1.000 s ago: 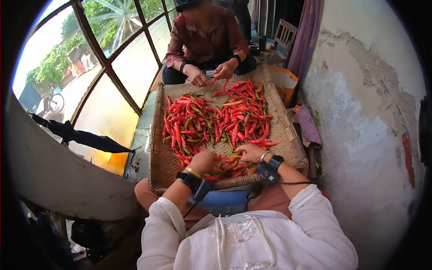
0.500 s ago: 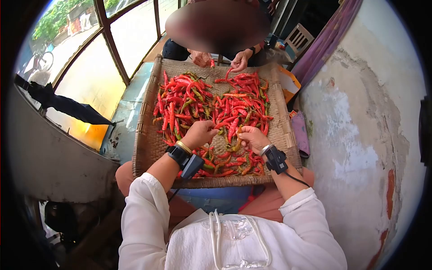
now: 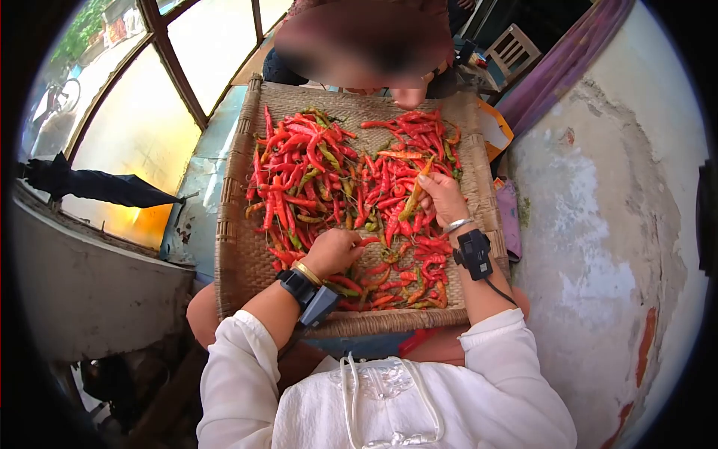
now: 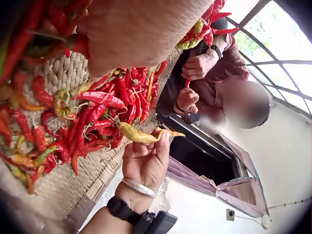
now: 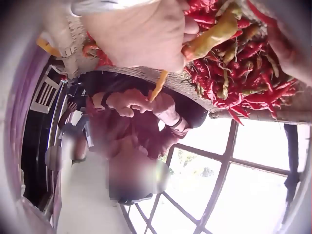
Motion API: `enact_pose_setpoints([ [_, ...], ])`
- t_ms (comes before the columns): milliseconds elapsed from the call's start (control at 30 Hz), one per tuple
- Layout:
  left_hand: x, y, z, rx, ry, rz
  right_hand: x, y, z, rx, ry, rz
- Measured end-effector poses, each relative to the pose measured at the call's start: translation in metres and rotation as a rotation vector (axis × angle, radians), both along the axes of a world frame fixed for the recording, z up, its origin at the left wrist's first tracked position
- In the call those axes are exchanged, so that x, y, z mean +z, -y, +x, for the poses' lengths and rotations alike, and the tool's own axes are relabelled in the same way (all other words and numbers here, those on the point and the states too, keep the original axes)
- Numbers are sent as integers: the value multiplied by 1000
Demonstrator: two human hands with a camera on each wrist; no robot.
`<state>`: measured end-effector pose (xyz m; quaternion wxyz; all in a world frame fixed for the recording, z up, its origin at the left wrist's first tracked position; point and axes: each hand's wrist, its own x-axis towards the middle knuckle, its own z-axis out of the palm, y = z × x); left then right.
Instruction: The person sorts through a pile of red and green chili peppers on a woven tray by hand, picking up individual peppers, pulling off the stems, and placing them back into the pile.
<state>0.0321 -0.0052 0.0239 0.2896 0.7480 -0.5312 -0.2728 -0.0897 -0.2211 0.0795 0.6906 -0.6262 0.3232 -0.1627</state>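
Observation:
My right hand (image 3: 443, 198) pinches a long yellowish-green chili pepper (image 3: 413, 199) between thumb and fingers, raised over the right heap of red chilies. In the left wrist view this pepper (image 4: 139, 134) shows whole, its stem end to the left and orange tip to the right. My left hand (image 3: 333, 253) is low over the front of the woven tray (image 3: 233, 247), back of the hand up. A red chili (image 3: 367, 242) sticks out from its fingertips. The left wrist view shows the thumb against this red chili (image 4: 77, 45); the other fingers are mostly hidden.
Two heaps of red chilies, left (image 3: 299, 161) and right (image 3: 419, 142), lie on the tray, with a looser group (image 3: 407, 284) of mixed ones in front. Another person's hand (image 3: 409, 97) is at the far edge. A wall (image 3: 576, 217) stands right, a folded umbrella (image 3: 112, 187) left.
My right hand has moved right and away with the yellowish pepper, first from the front chilies. My left hand went up to the middle, then back down to the front chilies.

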Motion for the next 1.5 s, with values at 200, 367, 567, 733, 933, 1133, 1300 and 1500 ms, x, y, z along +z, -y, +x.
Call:
enact_pose_setpoints([
  [200,-3,4,-4,-47,133,-74,-23,19,16,-108,-327,-1462],
  [367,-6,3,-3,-84,228,-46,-49,6,7,94,-451,-1386],
  [567,-9,2,-3,-111,200,-36,-51,-9,-11,195,-396,-1307],
  [733,-6,1,-3,-94,244,-17,-21,-26,-23,356,-536,-1242],
  [933,20,4,-14,27,323,-269,5,-43,-36,260,-137,-1385],
  [1133,18,6,-23,-209,200,-248,-10,-48,-29,713,-13,-710],
  [1300,10,9,-16,25,151,-240,8,-7,-36,368,-171,-362],
  [1500,3,11,-6,65,168,-167,5,11,-24,-229,532,292],
])
